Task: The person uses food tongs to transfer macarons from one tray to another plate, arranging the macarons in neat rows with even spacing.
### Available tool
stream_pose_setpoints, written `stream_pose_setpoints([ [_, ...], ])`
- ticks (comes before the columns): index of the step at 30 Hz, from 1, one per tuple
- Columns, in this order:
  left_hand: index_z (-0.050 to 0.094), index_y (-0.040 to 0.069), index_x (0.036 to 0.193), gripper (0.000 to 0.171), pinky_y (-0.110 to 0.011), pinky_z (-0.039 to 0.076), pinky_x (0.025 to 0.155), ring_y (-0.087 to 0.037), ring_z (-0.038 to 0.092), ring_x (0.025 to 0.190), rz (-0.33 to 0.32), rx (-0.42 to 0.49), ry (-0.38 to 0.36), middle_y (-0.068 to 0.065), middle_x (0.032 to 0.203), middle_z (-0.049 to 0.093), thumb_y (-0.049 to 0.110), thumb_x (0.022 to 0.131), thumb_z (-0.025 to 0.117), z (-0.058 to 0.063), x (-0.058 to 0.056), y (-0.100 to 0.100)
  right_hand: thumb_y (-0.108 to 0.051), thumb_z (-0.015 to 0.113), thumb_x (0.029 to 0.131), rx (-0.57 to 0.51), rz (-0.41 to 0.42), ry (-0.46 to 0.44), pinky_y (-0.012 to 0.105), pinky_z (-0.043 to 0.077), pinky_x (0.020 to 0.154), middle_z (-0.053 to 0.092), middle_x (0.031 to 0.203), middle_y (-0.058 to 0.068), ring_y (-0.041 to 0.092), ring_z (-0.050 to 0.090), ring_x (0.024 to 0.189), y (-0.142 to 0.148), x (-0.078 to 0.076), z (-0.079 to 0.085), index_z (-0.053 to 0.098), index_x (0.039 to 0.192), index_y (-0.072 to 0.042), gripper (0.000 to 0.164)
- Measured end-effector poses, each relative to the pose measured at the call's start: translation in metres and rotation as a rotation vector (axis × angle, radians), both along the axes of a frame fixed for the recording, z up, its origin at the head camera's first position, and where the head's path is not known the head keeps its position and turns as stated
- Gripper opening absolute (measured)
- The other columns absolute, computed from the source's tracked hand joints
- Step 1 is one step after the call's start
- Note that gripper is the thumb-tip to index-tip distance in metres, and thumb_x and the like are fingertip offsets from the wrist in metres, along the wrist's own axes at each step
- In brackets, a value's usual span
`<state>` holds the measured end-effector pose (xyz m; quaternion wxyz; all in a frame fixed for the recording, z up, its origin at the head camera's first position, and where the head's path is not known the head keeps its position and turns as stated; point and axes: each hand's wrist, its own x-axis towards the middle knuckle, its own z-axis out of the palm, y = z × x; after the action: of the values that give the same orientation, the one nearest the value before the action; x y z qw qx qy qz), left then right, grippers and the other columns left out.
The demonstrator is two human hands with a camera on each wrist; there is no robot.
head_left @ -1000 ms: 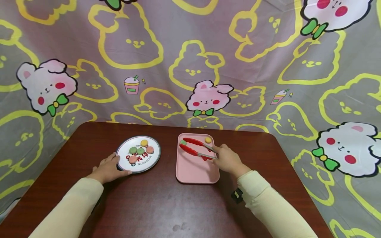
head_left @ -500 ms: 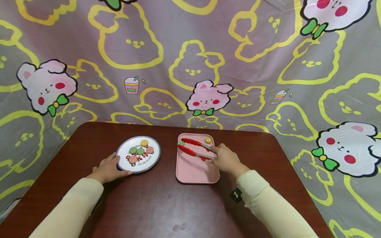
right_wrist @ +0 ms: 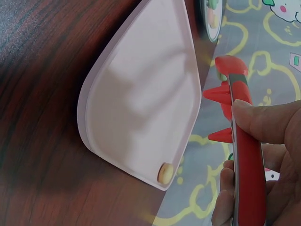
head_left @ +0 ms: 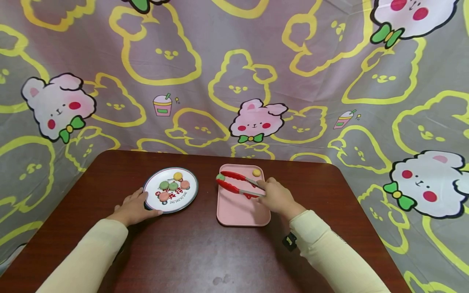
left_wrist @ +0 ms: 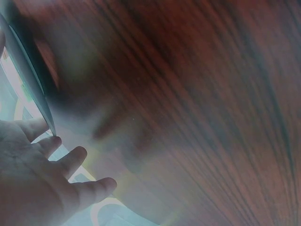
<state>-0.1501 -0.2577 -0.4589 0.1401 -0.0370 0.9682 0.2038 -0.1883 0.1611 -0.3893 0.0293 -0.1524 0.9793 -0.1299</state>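
Observation:
My left hand (head_left: pixel 133 208) rests at the near-left rim of a white plate (head_left: pixel 187 196), thumb and fingers spread; in the left wrist view its fingers (left_wrist: pixel 70 160) reach out fairly straight at the plate's edge. Several yellow, pink and green macarons (head_left: pixel 173 186) lie on that plate. With my right hand (head_left: pixel 278 197) I grip red-tipped kitchen tongs (head_left: pixel 229 186). Between their tips is a green macaron (head_left: pixel 220 177), above the left edge of a pink tray (head_left: pixel 242 213). One yellow macaron (head_left: pixel 256 173) sits in the tray's far right corner.
Plate and tray stand apart on a dark brown wooden table (head_left: pixel 176 252). Behind the table hangs a grey cloth (head_left: pixel 205 89) with yellow outlines and cartoon bunnies.
The tongs with the green macaron have moved a little to the left, from over the tray to its left edge. My left hand and the plate have stayed where they were.

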Motion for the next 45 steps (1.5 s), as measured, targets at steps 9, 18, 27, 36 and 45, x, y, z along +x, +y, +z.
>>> stream_pose_setpoints([
  [9, 0.027, -0.014, 0.143, 0.113, -0.080, 0.016, 0.095, -0.061, 0.016, 0.129, -0.006, 0.001, -0.002, -0.037, 0.149, 0.014, 0.067, 0.075, 0.066, 0.005, 0.002, 0.002, -0.023, 0.078, 0.079, 0.015, 0.022, 0.017, 0.043, 0.050, 0.063, 0.059, 0.103, 0.012, 0.023, 0.057, 0.083, -0.005, 0.003, -0.002, 0.061, 0.130, -0.013, 0.054],
  [18, 0.028, -0.014, 0.143, 0.110, -0.080, 0.018, 0.095, -0.061, 0.017, 0.129, -0.005, -0.003, -0.003, -0.037, 0.149, 0.015, 0.064, 0.076, 0.067, 0.010, 0.003, 0.003, -0.021, 0.076, 0.079, 0.031, 0.042, 0.029, 0.042, 0.050, 0.062, 0.059, 0.103, 0.011, 0.022, 0.057, 0.085, -0.010, 0.004, -0.001, 0.062, 0.130, -0.014, 0.053],
  [27, 0.027, -0.013, 0.144, 0.113, -0.080, 0.016, 0.096, -0.060, 0.016, 0.130, 0.004, 0.007, -0.013, -0.037, 0.149, 0.014, 0.066, 0.075, 0.067, 0.007, 0.003, 0.003, -0.022, 0.077, 0.079, 0.022, 0.065, 0.040, 0.038, 0.048, 0.059, 0.058, 0.099, 0.009, 0.019, 0.054, 0.082, -0.018, 0.003, -0.001, 0.063, 0.128, -0.015, 0.052],
  [36, 0.027, -0.013, 0.144, 0.113, -0.079, 0.014, 0.096, -0.060, 0.015, 0.130, 0.011, 0.013, -0.017, -0.037, 0.149, 0.014, 0.066, 0.075, 0.067, 0.008, 0.003, 0.004, -0.023, 0.077, 0.079, 0.024, 0.080, 0.059, 0.043, 0.050, 0.060, 0.059, 0.100, 0.010, 0.021, 0.056, 0.081, -0.024, 0.006, 0.000, 0.063, 0.127, -0.016, 0.050],
  [45, 0.027, -0.014, 0.144, 0.113, -0.080, 0.014, 0.096, -0.060, 0.015, 0.130, 0.010, 0.011, -0.014, -0.037, 0.149, 0.014, 0.067, 0.075, 0.067, 0.006, 0.002, 0.003, -0.023, 0.078, 0.078, 0.001, 0.103, 0.065, 0.041, 0.049, 0.055, 0.058, 0.099, 0.010, 0.020, 0.056, 0.078, -0.030, 0.007, 0.000, 0.064, 0.124, -0.016, 0.048],
])
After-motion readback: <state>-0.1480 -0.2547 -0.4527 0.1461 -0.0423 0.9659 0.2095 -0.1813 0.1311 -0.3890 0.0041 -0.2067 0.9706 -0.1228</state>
